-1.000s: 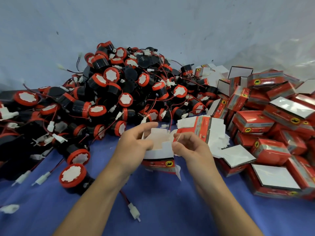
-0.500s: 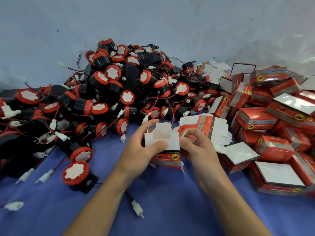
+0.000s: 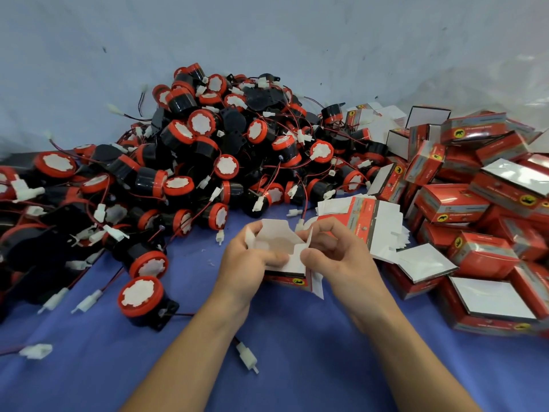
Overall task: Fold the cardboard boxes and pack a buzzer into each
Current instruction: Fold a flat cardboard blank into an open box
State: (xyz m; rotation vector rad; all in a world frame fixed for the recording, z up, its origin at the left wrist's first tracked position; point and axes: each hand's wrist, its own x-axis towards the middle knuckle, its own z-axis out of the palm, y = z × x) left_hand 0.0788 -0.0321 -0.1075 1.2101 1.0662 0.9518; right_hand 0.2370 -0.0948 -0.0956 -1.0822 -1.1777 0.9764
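A small red and white cardboard box (image 3: 284,264) stands on the blue cloth at centre, its white flaps up and its inside showing. My left hand (image 3: 246,263) grips its left side, thumb on the near flap. My right hand (image 3: 335,257) pinches its right flap between thumb and fingers. A large heap of black buzzers with red rims (image 3: 208,162) fills the left and back. One buzzer (image 3: 142,295) lies alone, near my left forearm. A stack of flat unfolded boxes (image 3: 371,221) lies just behind my right hand.
Folded red boxes (image 3: 475,233) pile up on the right, some with white lids showing. Loose white connectors on red wires (image 3: 246,356) lie on the blue cloth (image 3: 89,367) in front. A pale wall (image 3: 267,40) rises behind.
The box has been squared up and set lower on the cloth. Both hands have closed in on it, thumbs now meeting at its near flap.
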